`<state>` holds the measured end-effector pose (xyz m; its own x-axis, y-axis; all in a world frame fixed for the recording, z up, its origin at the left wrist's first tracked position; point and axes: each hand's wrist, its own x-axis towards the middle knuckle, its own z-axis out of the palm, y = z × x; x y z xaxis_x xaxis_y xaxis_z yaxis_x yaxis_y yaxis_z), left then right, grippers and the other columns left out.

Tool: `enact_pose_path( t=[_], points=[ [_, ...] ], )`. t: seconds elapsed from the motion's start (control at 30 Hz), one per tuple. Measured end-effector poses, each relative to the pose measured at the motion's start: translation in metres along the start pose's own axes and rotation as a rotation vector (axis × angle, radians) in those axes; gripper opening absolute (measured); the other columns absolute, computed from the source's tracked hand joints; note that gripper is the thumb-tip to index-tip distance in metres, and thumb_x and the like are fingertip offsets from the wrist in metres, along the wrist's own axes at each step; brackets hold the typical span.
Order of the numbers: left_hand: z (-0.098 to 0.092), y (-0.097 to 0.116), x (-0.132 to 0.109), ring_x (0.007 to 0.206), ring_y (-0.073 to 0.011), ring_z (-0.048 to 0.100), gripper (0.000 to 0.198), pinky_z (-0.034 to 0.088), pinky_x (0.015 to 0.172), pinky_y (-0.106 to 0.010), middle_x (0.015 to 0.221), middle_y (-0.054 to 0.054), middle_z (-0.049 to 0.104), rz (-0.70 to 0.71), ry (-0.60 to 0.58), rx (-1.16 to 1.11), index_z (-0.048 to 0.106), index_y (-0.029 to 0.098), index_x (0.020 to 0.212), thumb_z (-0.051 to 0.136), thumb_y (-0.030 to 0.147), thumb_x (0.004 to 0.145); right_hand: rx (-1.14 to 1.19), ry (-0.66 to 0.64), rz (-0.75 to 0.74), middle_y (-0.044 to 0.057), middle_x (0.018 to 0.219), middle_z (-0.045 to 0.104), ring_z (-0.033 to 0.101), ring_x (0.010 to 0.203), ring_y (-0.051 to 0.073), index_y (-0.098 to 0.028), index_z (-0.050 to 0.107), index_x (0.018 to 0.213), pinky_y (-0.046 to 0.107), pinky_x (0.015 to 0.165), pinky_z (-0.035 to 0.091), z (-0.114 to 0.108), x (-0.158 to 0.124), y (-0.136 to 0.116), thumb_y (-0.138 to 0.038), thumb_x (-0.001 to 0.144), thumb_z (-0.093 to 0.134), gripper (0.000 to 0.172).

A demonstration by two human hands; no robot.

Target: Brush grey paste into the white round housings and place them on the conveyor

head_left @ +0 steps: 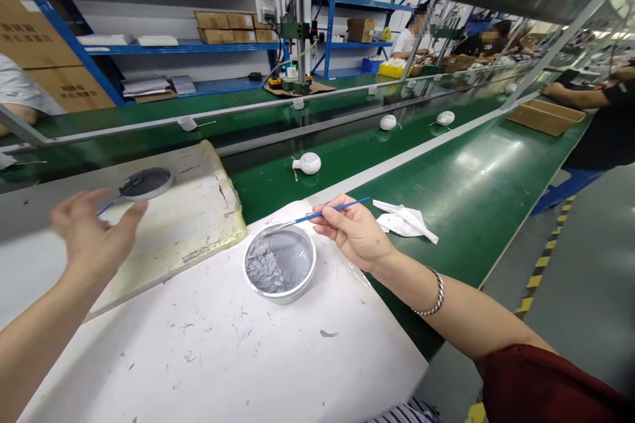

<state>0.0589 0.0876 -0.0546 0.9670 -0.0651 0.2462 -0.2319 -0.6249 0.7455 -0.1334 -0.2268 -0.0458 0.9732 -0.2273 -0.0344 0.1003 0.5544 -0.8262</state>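
My right hand (350, 231) pinches a thin blue-handled brush (308, 217), whose tip lies at the back rim of a round white tub (280, 294) of grey paste (285, 258). The tub stands on a paint-specked white sheet (223, 350). My left hand (99, 231) is raised, slightly blurred, with fingers and thumb apart and nothing in it. Just beyond it a shallow dish (146, 184) of dark grey paste sits on a worn pale board (193, 211). Part of another blue handle (106, 207) shows beside the left hand.
Small white rounded parts with cords, one of them (310, 163) nearest, lie on the green conveyor belt (268, 188). Crumpled white tissue (407, 219) is right of my right hand. A metal rail (397, 160) edges the belt. Other people work farther along, near a cardboard tray (546, 115).
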Motion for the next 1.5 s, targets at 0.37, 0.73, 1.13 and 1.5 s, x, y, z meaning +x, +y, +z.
enact_pose_path(
  t=[0.37,0.73,1.13,1.5],
  points=[
    [0.175,0.143,0.082,0.135,-0.0322,0.03,0.064,0.031,0.105,-0.051,0.149,-0.011,0.035,0.712,-0.756,0.498,0.049,0.021,0.135,0.066,0.014,0.073,0.084,0.09,0.083,0.0,0.071,0.07,0.072,0.07,0.013,-0.015,0.053,0.069,0.019,0.06,0.059,-0.014,-0.002,0.008,-0.031,0.066,0.082,0.033],
    [0.225,0.163,0.094,0.116,-0.0301,0.047,0.047,0.039,0.097,-0.052,0.127,-0.012,0.05,0.585,-0.859,0.444,0.06,0.016,0.114,0.073,0.016,0.069,0.121,0.034,0.147,0.001,0.081,0.073,0.071,0.074,0.011,-0.015,0.059,0.074,0.02,0.069,0.061,-0.02,-0.005,-0.001,-0.02,0.066,0.082,0.025],
    [0.031,0.08,0.014,0.107,-0.0227,0.056,0.079,0.052,0.084,-0.034,0.132,-0.017,0.047,-0.026,-0.309,-0.29,0.032,0.016,0.137,0.072,0.032,0.071,-0.049,-0.004,-0.056,0.0,0.077,0.072,0.071,0.068,0.01,-0.015,0.059,0.074,0.018,0.067,0.061,-0.015,-0.011,0.006,-0.025,0.07,0.08,0.023],
    [-0.018,0.001,-0.066,0.112,-0.0363,0.05,0.071,0.041,0.092,-0.044,0.125,-0.013,0.05,-0.093,-0.185,0.065,0.056,0.021,0.117,0.081,0.036,0.052,-0.233,0.028,-0.179,0.001,0.082,0.071,0.071,0.075,0.012,-0.016,0.06,0.075,0.019,0.068,0.061,-0.004,-0.016,0.005,-0.025,0.071,0.08,0.022]
  ],
)
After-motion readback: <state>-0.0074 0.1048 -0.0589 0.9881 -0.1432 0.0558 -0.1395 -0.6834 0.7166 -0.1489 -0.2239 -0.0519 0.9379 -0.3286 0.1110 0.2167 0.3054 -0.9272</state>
